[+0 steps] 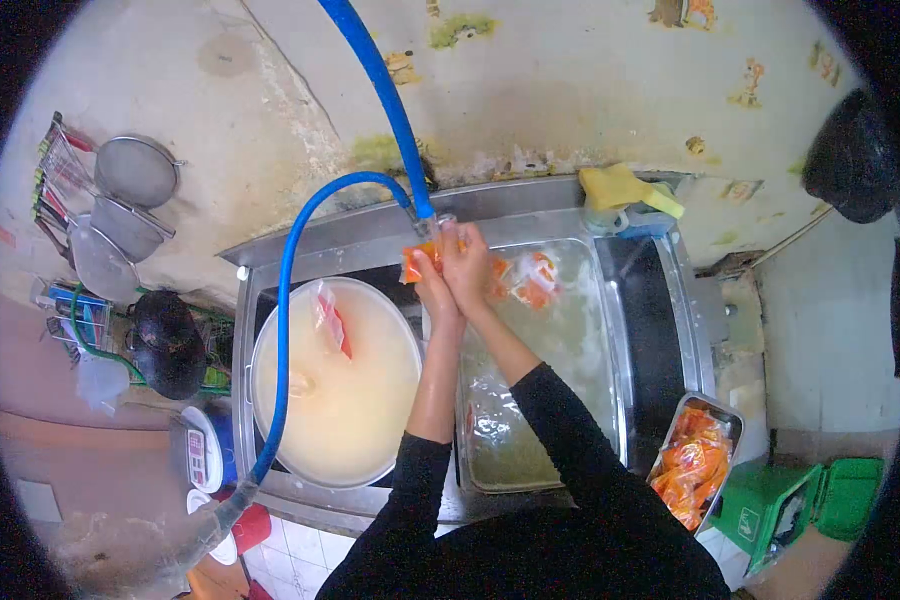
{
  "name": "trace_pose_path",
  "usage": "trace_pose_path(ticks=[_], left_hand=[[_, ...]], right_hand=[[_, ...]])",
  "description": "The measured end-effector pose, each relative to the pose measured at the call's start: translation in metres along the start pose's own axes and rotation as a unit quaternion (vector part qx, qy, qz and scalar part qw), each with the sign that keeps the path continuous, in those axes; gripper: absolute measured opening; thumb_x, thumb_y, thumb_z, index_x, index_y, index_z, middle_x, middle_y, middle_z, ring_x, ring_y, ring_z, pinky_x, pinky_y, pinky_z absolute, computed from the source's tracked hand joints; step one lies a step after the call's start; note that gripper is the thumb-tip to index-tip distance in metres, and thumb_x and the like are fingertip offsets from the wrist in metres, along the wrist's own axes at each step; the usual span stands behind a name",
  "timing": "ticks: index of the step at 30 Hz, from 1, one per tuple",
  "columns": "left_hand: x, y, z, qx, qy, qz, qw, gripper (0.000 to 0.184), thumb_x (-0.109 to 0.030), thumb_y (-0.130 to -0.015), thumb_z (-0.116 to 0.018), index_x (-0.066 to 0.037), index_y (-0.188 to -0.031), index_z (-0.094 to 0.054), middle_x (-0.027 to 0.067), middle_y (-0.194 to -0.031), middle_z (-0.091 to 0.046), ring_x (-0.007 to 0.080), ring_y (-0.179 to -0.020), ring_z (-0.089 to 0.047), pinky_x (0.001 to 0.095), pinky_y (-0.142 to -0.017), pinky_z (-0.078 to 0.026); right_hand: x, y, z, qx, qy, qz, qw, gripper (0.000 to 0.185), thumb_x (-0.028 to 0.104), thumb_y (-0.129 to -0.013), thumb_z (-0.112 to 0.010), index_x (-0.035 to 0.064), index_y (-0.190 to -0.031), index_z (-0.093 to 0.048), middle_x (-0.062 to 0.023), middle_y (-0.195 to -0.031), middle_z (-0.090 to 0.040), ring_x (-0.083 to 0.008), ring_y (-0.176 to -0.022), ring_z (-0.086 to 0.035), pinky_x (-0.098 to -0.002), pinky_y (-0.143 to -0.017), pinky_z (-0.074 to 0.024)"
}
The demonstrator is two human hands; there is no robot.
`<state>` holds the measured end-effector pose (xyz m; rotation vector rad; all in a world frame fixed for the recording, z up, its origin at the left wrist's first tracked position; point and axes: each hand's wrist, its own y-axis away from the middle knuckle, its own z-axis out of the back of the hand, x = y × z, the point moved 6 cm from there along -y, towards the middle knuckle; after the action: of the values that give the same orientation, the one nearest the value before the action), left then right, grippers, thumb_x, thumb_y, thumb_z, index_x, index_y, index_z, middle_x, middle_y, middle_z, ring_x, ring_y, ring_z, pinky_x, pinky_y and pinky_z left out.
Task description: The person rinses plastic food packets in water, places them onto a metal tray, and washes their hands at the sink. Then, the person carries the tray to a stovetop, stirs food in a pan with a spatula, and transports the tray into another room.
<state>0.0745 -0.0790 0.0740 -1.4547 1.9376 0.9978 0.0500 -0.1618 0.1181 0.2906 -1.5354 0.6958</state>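
Under the tap, below a blue hose (378,80), my two hands meet over the gap between two basins. My left hand (436,292) is closed on a clear plastic packet with orange contents (411,266). Pressed against it, my right hand (466,265) has its fingers curled over the packet near the tap outlet; part of the packet is hidden. Further orange packets (536,283) float in the rectangular basin (618,370) of cloudy water. In the round basin (257,390) of milky liquid, a red-and-clear packet (334,322) sticks up.
A metal tray (738,430) of orange packets (692,460) stands at the lower right, beside a green bin (770,520). A yellow cloth (625,192) lies on the back right corner. Strainers (137,172) hang on the left wall. A second blue hose (285,330) crosses the round basin.
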Motion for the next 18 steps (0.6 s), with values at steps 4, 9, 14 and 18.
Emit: trace_pose_path(ticks=[4,9,14,18], left_hand=[[-0.023,0.002,0.000,-0.007,-0.135,-0.154,0.979,0.033,-0.035,-0.092,-0.041,-0.003,-0.097,-0.048,0.0036,-0.082,-0.054,0.0101,-0.069,-0.051,0.0242,-0.059,-0.044],[-0.016,-0.026,0.013,-0.003,0.014,-0.120,0.993,0.031,-0.033,-0.092,-0.040,-0.005,-0.103,-0.045,0.0086,-0.098,-0.055,0.0180,-0.079,-0.056,0.0315,-0.067,-0.047],[-0.002,-0.027,0.003,0.179,0.173,0.046,0.967,0.032,-0.022,-0.090,-0.041,-0.006,-0.119,-0.039,0.0109,-0.112,-0.051,0.0233,-0.104,-0.050,0.0357,-0.091,-0.041],[-0.012,-0.006,-0.011,0.185,0.099,0.014,0.978,0.035,-0.016,-0.086,-0.052,-0.008,-0.118,-0.041,0.0073,-0.113,-0.050,0.0215,-0.105,-0.049,0.0368,-0.085,-0.043]], right_hand=[[-0.009,0.008,-0.007,0.117,-0.012,-0.030,0.993,0.023,0.018,-0.083,-0.052,0.0064,-0.103,-0.054,-0.0153,-0.085,-0.061,-0.0286,-0.073,-0.061,-0.0379,-0.062,-0.0457],[0.008,0.009,0.013,0.211,-0.146,-0.016,0.966,0.020,0.007,-0.079,-0.055,0.0030,-0.099,-0.054,-0.0053,-0.072,-0.056,-0.0083,-0.063,-0.054,-0.0240,-0.056,-0.0435],[0.014,-0.024,0.016,0.195,0.030,0.012,0.980,0.020,0.010,-0.079,-0.057,0.0022,-0.096,-0.052,-0.0066,-0.071,-0.058,-0.0107,-0.064,-0.056,-0.0262,-0.057,-0.0440],[0.031,-0.014,0.010,0.160,0.010,0.158,0.974,0.025,0.015,-0.080,-0.056,0.0056,-0.102,-0.047,-0.0149,-0.072,-0.061,-0.0305,-0.071,-0.062,-0.0387,-0.059,-0.0451]])
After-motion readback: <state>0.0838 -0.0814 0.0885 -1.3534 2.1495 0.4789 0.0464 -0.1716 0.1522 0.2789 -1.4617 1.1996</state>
